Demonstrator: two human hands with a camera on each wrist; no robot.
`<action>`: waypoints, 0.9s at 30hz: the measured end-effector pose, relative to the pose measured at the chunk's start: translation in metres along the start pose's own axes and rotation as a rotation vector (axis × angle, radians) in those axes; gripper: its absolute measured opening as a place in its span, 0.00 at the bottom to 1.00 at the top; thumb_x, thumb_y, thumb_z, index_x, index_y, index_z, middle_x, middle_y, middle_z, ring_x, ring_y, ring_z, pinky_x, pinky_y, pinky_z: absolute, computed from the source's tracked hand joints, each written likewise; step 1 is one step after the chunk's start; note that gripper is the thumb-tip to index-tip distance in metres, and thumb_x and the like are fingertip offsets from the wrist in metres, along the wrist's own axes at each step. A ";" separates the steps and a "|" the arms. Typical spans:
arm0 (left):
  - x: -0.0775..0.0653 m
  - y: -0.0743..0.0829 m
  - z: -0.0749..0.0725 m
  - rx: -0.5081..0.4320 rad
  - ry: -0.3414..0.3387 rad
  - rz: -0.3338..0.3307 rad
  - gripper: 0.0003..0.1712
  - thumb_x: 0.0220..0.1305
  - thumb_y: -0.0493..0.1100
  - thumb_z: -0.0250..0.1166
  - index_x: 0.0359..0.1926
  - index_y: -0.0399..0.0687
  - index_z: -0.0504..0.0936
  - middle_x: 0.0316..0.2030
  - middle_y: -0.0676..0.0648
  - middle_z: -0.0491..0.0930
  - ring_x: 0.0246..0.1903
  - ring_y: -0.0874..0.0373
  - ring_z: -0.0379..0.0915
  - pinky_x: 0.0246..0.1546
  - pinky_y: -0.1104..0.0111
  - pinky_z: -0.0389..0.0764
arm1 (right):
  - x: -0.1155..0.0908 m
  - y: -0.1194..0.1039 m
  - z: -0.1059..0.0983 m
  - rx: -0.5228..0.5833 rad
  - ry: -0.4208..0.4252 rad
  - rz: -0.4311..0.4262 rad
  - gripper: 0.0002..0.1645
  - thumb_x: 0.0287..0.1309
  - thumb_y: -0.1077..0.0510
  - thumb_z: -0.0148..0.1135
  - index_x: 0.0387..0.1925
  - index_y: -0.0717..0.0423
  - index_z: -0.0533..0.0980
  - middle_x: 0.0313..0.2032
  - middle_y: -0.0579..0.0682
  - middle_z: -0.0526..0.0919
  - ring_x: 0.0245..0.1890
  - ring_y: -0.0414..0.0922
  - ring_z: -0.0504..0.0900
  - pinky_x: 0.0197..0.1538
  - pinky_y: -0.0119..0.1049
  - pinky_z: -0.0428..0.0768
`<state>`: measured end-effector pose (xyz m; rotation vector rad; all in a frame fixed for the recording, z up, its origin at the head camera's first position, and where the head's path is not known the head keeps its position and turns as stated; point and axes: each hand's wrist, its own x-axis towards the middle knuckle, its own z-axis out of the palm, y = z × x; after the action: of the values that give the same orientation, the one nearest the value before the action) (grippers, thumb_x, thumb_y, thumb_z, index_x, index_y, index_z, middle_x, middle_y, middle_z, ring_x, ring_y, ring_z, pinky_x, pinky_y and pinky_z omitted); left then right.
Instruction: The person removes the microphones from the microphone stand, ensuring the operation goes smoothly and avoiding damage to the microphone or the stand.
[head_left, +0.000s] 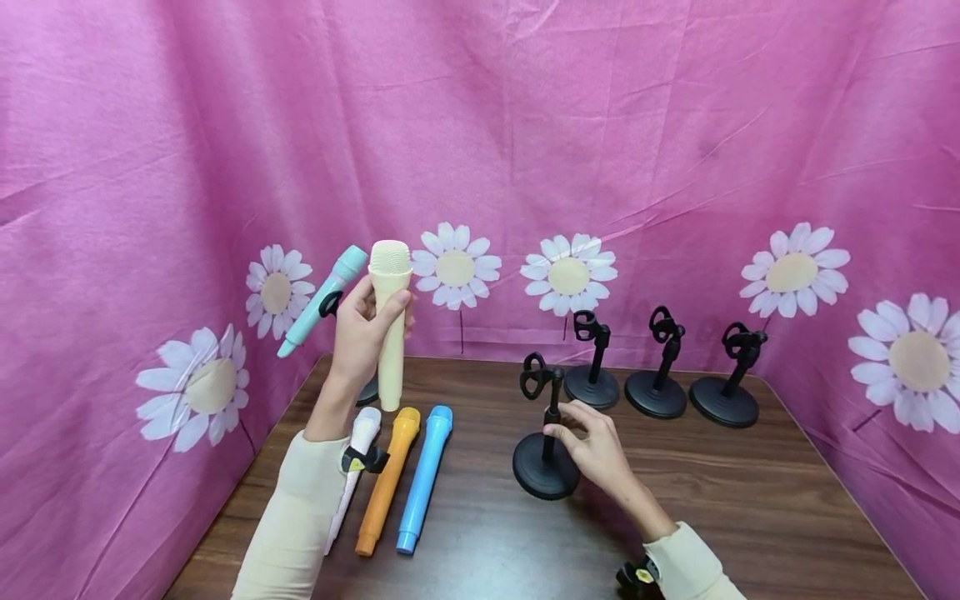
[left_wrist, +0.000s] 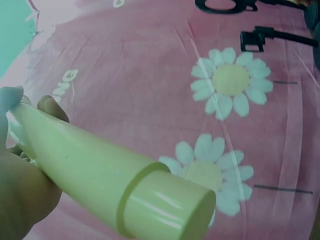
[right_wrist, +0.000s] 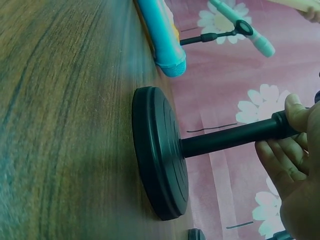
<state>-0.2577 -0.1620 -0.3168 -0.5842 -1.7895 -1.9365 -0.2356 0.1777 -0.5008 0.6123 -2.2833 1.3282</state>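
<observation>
My left hand (head_left: 365, 329) grips a cream-yellow microphone (head_left: 391, 333) by its upper body, upright with its ribbed head on top. In the left wrist view the smooth tail end of that microphone (left_wrist: 100, 165) points toward the camera. My right hand (head_left: 596, 442) pinches the upright post of a black microphone stand (head_left: 546, 467) between thumb and fingers. The stand's ring clip (head_left: 533, 376) faces left, at the top. In the right wrist view, the round base (right_wrist: 160, 155) shows close to the wooden table, with my fingers (right_wrist: 282, 160) around the upper post.
Behind my left hand, a mint microphone (head_left: 322, 300) leans in another stand's clip. White (head_left: 365, 429), orange (head_left: 387, 483) and blue (head_left: 425, 479) microphones lie side by side on the table (head_left: 480, 533). Three more black stands (head_left: 657, 392) stand at the back right, before a pink flowered cloth (head_left: 480, 125).
</observation>
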 end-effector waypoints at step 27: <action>-0.028 -0.022 -0.098 0.244 -0.045 -0.269 0.22 0.76 0.39 0.66 0.64 0.39 0.71 0.36 0.54 0.82 0.31 0.63 0.82 0.33 0.69 0.87 | -0.002 0.000 0.001 -0.008 0.011 0.022 0.15 0.58 0.61 0.79 0.48 0.57 0.87 0.37 0.42 0.89 0.40 0.32 0.86 0.44 0.32 0.88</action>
<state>-0.2485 -0.2576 -0.3582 -0.3192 -2.1868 -1.8400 -0.2342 0.1773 -0.5029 0.5775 -2.2917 1.3286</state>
